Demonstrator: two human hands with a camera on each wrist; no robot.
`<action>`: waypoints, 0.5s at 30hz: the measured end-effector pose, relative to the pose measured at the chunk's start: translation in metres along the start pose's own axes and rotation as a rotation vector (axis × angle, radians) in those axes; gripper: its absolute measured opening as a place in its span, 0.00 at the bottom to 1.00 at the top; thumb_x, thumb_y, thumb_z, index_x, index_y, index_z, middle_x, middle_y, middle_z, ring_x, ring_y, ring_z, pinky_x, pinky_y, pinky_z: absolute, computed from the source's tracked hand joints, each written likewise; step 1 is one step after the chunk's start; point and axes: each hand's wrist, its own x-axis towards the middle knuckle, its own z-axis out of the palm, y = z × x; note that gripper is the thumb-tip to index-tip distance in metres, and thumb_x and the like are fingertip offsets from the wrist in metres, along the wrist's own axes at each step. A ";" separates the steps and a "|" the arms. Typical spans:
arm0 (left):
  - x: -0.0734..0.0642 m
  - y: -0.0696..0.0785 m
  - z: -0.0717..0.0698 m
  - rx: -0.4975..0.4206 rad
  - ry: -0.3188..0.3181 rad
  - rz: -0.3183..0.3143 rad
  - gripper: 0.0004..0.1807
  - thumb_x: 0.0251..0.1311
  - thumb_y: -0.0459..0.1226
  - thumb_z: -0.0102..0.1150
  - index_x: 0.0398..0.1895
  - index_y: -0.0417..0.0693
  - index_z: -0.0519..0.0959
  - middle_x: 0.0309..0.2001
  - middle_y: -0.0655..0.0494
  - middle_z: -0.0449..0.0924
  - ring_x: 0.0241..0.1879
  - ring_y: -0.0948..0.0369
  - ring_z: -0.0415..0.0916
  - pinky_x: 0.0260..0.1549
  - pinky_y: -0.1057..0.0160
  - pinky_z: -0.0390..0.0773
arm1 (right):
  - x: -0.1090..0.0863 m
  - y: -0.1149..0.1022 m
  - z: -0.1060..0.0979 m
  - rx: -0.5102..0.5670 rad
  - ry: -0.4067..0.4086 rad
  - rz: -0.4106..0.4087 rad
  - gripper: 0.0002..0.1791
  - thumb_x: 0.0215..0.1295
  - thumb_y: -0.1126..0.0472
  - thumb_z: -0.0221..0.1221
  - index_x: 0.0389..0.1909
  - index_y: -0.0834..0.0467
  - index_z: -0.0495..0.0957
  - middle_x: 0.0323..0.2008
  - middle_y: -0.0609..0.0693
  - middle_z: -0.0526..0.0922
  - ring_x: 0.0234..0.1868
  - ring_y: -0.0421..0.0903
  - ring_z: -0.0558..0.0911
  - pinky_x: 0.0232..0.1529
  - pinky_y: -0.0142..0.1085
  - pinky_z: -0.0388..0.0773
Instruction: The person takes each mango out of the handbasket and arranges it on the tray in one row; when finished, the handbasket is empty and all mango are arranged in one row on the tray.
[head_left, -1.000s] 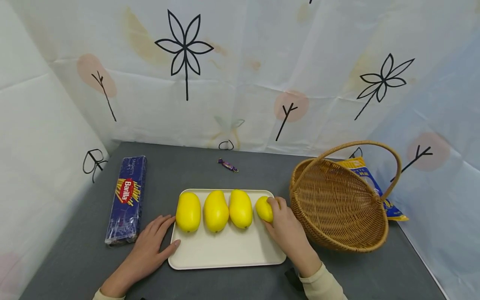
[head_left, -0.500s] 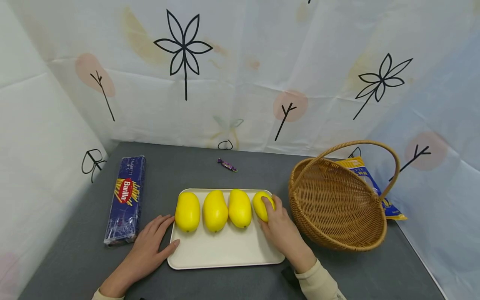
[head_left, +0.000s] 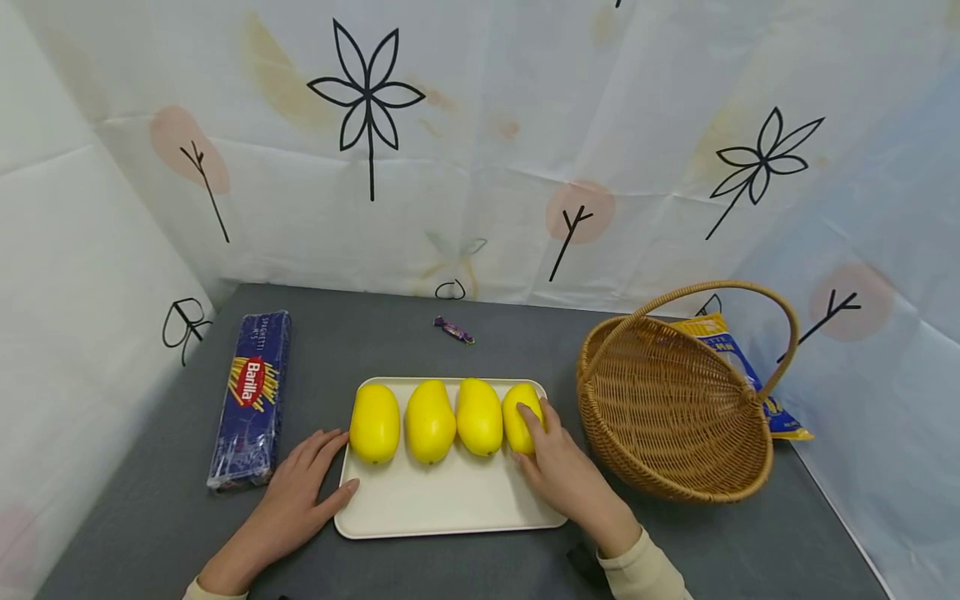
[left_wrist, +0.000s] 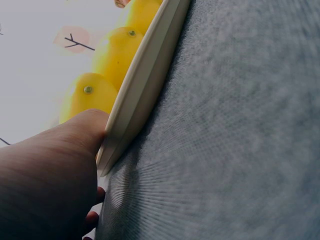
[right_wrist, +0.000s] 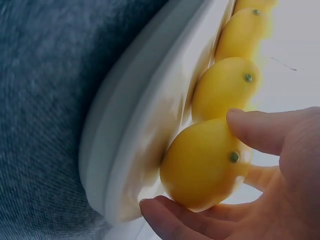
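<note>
On a cream tray (head_left: 450, 508), several yellow mangoes stand in a row along the far side. My right hand (head_left: 562, 467) holds the rightmost mango (head_left: 519, 417) from its right. In the right wrist view, my thumb touches one side of that mango (right_wrist: 200, 165) and the fingers curve round the other. Close to its left sits another mango (head_left: 480, 417); the leftmost mango (head_left: 375, 425) is near the tray's left rim. My left hand (head_left: 300, 492) rests against that rim with its fingers extended, the thumb over the edge.
A blue Barilla spaghetti pack (head_left: 251, 400) lies at the left. Beyond the tray is a purple-wrapped candy (head_left: 453, 331). To the right stands a wicker basket (head_left: 675, 417), partly hiding a blue and yellow bag (head_left: 783, 421). Printed cloth walls (head_left: 480, 125) enclose the grey table.
My right hand has turned the rightmost mango lengthwise and shifted it slightly left, closer to its neighbour and in line with the row. The left hand has stayed at the tray's rim.
</note>
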 end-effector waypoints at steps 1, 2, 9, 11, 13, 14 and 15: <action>0.000 0.000 0.000 -0.002 0.000 0.000 0.38 0.62 0.58 0.54 0.69 0.47 0.63 0.67 0.43 0.63 0.68 0.42 0.54 0.60 0.31 0.55 | 0.000 0.000 0.000 -0.004 0.001 -0.001 0.36 0.64 0.52 0.61 0.70 0.56 0.59 0.68 0.68 0.58 0.51 0.63 0.77 0.42 0.51 0.80; 0.000 0.000 0.000 -0.003 0.000 0.000 0.38 0.62 0.58 0.54 0.69 0.47 0.63 0.67 0.43 0.63 0.68 0.42 0.54 0.60 0.31 0.55 | 0.000 0.000 0.000 -0.006 0.004 0.000 0.37 0.64 0.52 0.61 0.70 0.57 0.58 0.67 0.68 0.58 0.51 0.63 0.77 0.42 0.51 0.80; 0.000 -0.001 0.001 -0.004 0.002 0.003 0.38 0.62 0.59 0.54 0.69 0.47 0.64 0.67 0.44 0.64 0.68 0.42 0.54 0.60 0.32 0.55 | 0.002 0.004 0.002 0.004 0.037 -0.013 0.41 0.61 0.51 0.64 0.70 0.60 0.57 0.64 0.65 0.61 0.51 0.60 0.77 0.40 0.48 0.80; 0.000 -0.001 0.001 -0.003 0.001 0.003 0.38 0.62 0.59 0.54 0.69 0.48 0.64 0.67 0.44 0.64 0.68 0.42 0.54 0.60 0.32 0.55 | 0.003 0.004 0.003 0.007 0.044 -0.013 0.41 0.61 0.51 0.64 0.70 0.60 0.57 0.64 0.65 0.61 0.52 0.60 0.76 0.41 0.48 0.80; 0.000 -0.001 0.001 -0.002 -0.001 0.002 0.38 0.62 0.59 0.54 0.69 0.48 0.63 0.67 0.44 0.64 0.68 0.42 0.54 0.60 0.32 0.55 | 0.004 0.004 0.003 0.004 0.047 -0.012 0.41 0.61 0.50 0.64 0.70 0.59 0.57 0.64 0.65 0.61 0.52 0.60 0.76 0.41 0.49 0.80; 0.000 0.000 0.001 -0.001 -0.002 0.001 0.38 0.62 0.59 0.54 0.69 0.48 0.63 0.67 0.44 0.64 0.68 0.42 0.54 0.60 0.32 0.55 | 0.005 0.004 0.004 0.002 0.048 -0.011 0.42 0.61 0.50 0.64 0.70 0.60 0.57 0.64 0.65 0.61 0.53 0.60 0.76 0.41 0.49 0.80; 0.000 0.000 0.000 0.001 -0.002 0.000 0.38 0.62 0.59 0.54 0.69 0.48 0.63 0.67 0.44 0.64 0.68 0.42 0.54 0.60 0.32 0.55 | 0.006 0.004 0.004 0.001 0.047 -0.009 0.42 0.61 0.50 0.64 0.70 0.60 0.57 0.64 0.65 0.60 0.53 0.60 0.75 0.42 0.49 0.80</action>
